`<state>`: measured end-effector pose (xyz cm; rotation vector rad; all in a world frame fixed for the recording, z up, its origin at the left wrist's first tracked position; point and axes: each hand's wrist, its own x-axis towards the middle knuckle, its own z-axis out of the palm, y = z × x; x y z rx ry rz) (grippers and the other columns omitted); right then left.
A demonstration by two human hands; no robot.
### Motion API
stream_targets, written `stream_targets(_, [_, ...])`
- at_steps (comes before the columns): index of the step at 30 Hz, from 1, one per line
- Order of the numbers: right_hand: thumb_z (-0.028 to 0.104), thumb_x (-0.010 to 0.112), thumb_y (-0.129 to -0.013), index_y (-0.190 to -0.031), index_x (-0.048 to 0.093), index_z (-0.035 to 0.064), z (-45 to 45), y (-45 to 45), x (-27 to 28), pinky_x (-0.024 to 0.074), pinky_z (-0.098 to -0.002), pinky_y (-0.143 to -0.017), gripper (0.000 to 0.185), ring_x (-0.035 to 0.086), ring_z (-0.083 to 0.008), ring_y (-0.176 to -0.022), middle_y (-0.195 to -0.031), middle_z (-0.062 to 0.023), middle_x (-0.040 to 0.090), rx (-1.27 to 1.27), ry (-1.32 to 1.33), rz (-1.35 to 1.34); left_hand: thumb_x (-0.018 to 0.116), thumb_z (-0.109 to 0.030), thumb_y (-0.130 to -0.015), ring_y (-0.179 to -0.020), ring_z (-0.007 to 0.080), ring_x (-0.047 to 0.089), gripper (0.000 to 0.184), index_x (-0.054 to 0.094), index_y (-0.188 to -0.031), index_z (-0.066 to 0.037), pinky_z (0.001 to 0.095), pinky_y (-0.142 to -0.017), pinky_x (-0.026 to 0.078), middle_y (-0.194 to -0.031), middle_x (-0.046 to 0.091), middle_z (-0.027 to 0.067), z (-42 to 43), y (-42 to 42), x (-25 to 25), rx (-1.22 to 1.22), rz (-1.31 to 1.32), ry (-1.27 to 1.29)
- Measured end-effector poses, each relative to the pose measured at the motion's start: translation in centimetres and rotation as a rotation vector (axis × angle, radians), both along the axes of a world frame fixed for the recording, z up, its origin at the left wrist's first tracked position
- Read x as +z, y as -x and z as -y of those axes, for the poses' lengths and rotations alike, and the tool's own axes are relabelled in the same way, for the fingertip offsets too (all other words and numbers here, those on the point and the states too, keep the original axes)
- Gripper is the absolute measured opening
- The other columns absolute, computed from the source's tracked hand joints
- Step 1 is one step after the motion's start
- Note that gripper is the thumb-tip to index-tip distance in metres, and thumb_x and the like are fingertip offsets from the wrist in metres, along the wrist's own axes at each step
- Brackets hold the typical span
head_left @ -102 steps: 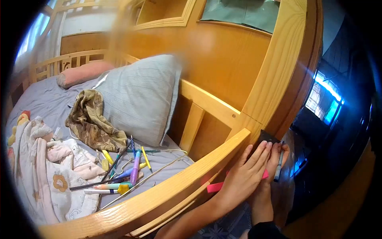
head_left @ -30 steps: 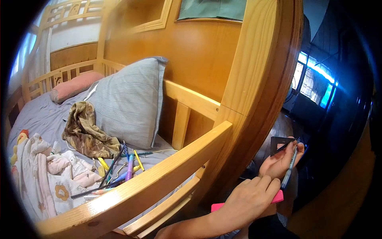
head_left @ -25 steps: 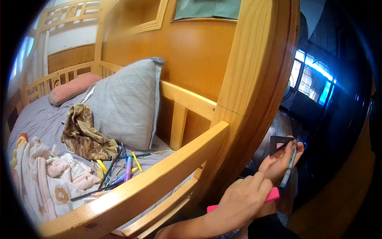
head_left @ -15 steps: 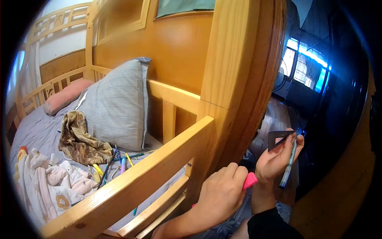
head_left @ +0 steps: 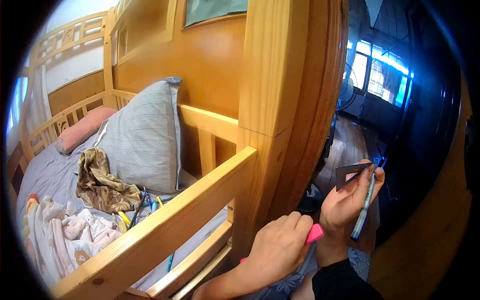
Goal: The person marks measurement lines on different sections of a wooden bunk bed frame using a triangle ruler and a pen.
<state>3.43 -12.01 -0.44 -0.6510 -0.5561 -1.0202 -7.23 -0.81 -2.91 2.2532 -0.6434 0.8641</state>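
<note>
My left hand [head_left: 281, 243] is closed around a bright pink object [head_left: 315, 233]. One blunt end sticks out past the thumb side and a bit of pink shows below the fist; its kind is hidden. To the right, my right hand [head_left: 347, 202] is raised with the fingers pinched. Between thumb and fingers it holds a dark triangular set square [head_left: 344, 176] and a clear-barrelled pen [head_left: 366, 207] with a dark blue lower end. The pen hangs slanting downward. My two hands are close together, beside the bed's wooden post.
The wooden bed rail [head_left: 165, 220] crosses in front at the left. On the mattress are a grey pillow [head_left: 142, 137], a camouflage cloth [head_left: 102, 187], a pink bolster [head_left: 85, 131], crumpled pale cloth [head_left: 75, 230] and several pens. A fan [head_left: 346, 90] stands in the far room.
The view has shifted slightly, so the bed and post sit a little further left. Both hands keep nearly the same pose and hold the same things.
</note>
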Motion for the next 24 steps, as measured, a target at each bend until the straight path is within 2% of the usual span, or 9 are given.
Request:
stream_targets(7, [0.018,0.049,-0.097,-0.107,0.04,0.0142,1.0,0.0,-0.1,0.0432,-0.0174,-0.063,0.013,0.052,-0.0072,-0.076,-0.09,-0.0052,0.053,-0.09,0.095,-0.003,0.07,-0.006,-0.07,-0.079,0.0318,0.06,0.027,0.056,-0.093,-0.006,0.0386,-0.066,0.049,-0.084,0.057,0.0122,-0.6,-0.2,-0.2,0.02,-0.071,-0.029])
stream_targets(12, [0.017,0.047,-0.097,-0.11,0.039,0.0137,0.7,-0.8,0.4,0.044,-0.018,-0.059,0.015,0.052,-0.0076,-0.072,-0.09,-0.0058,0.054,-0.099,-0.041,-0.033,0.07,-0.004,-0.07,-0.08,0.0325,0.061,0.027,0.058,-0.094,-0.006,0.038,-0.068,0.05,-0.086,0.06,0.013,-0.7,-0.7,-0.7,0.066,-0.132,-0.039])
stream_targets(18, [0.016,0.045,-0.097,-0.111,0.037,0.0135,1.8,-1.4,0.2,0.0451,-0.0179,-0.057,0.016,0.052,-0.0076,-0.068,-0.089,-0.0071,0.053,-0.146,0.029,-0.063,0.067,0.0,-0.071,-0.081,0.0334,0.062,0.022,0.06,-0.091,-0.005,0.0376,-0.069,0.05,-0.085,0.062,0.0138,-0.8,-1.1,-0.9,0.143,-0.136,-0.028])
stream_targets(22, [0.015,0.046,-0.096,-0.111,0.035,0.013,2.5,-2.0,0.1,0.0442,-0.0169,-0.056,0.019,0.051,-0.0078,-0.067,-0.088,-0.0074,0.052,-0.186,0.023,-0.067,0.067,0.0,-0.073,-0.077,0.0336,0.063,0.017,0.062,-0.088,-0.004,0.0373,-0.067,0.05,-0.078,0.062,0.0145,-0.5,-1.5,-1.1,0.175,-0.105,0.025])
stream_targets(23, [0.015,0.047,-0.096,-0.111,0.035,0.0128,2.8,-2.3,-0.2,0.0441,-0.0165,-0.056,0.02,0.051,-0.0079,-0.067,-0.088,-0.0078,0.051,-0.17,0.049,-0.028,0.067,0.002,-0.075,-0.069,0.0283,0.062,0.013,0.062,-0.085,-0.003,0.0335,-0.063,0.048,-0.074,0.061,0.0127,-0.7,-1.8,-1.5,0.161,-0.052,0.038])
stream_targets(24, [0.014,0.048,-0.095,-0.111,0.034,0.0126,3.0,-2.5,-0.3,0.0439,-0.0161,-0.056,0.021,0.051,-0.0081,-0.067,-0.088,-0.0082,0.051,-0.153,0.075,0.012,0.067,0.002,-0.075,-0.069,0.0283,0.062,0.013,0.062,-0.085,-0.003,0.0335,-0.063,0.048,-0.074,0.061,0.0127,-0.5,-1.8,-1.7,0.159,-0.057,0.025])
